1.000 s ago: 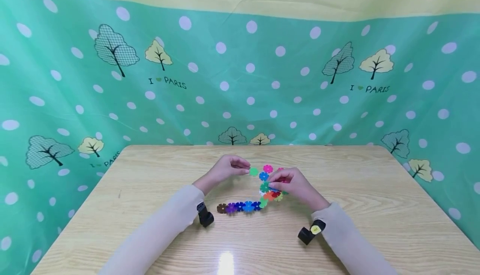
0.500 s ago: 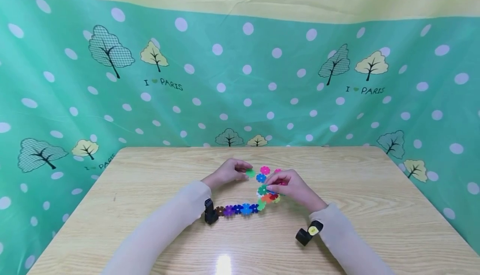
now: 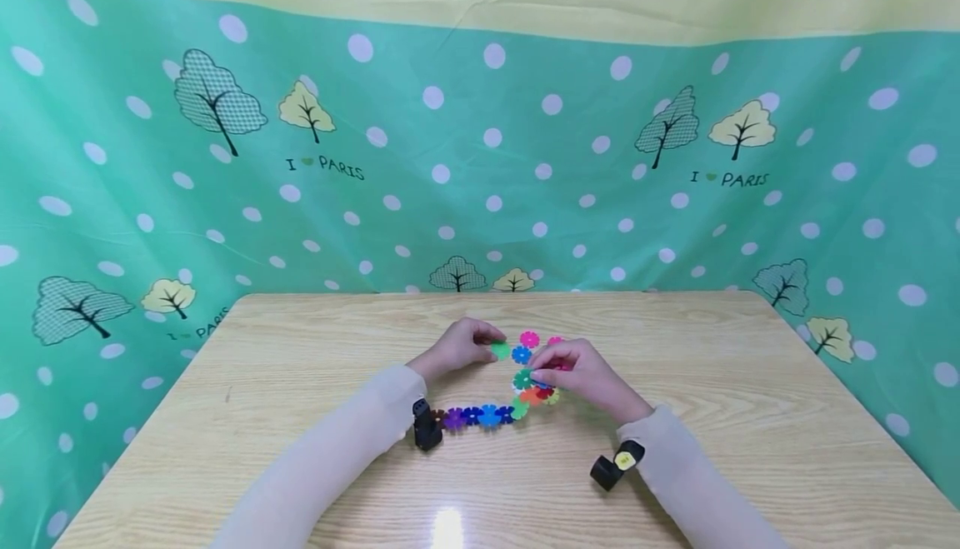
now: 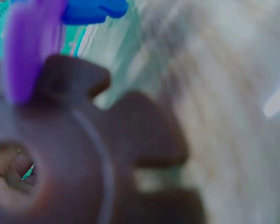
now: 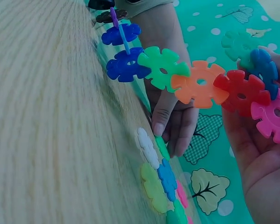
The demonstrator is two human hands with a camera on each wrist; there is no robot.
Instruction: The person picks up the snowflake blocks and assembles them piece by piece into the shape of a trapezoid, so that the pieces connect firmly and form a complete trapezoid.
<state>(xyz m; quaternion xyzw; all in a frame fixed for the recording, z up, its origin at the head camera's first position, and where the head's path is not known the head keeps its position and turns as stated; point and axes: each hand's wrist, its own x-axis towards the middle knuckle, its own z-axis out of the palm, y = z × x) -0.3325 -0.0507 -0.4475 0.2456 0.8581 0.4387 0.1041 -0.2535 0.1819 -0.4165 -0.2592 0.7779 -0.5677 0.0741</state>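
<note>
Head view, frame centre: left hand [image 3: 459, 346] pinches a green disc [image 3: 501, 350]; right hand [image 3: 577, 372] grips the disc chain [image 3: 487, 414] on the counter [image 3: 300, 366].

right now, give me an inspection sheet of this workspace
surface: light wooden table, with a glare spot near the front edge.
job's things: chain of snowflake discs, brown and purple at one end, running to orange, red and pink in the right hand.
clutter: loose discs lying flat beyond the hands.
hands: left hand pinches a green disc; right hand grips the chain's end.
cables: nothing seen.
surroundings: teal cloth backdrop with white dots and trees; black wrist cameras on both sleeves.
</note>
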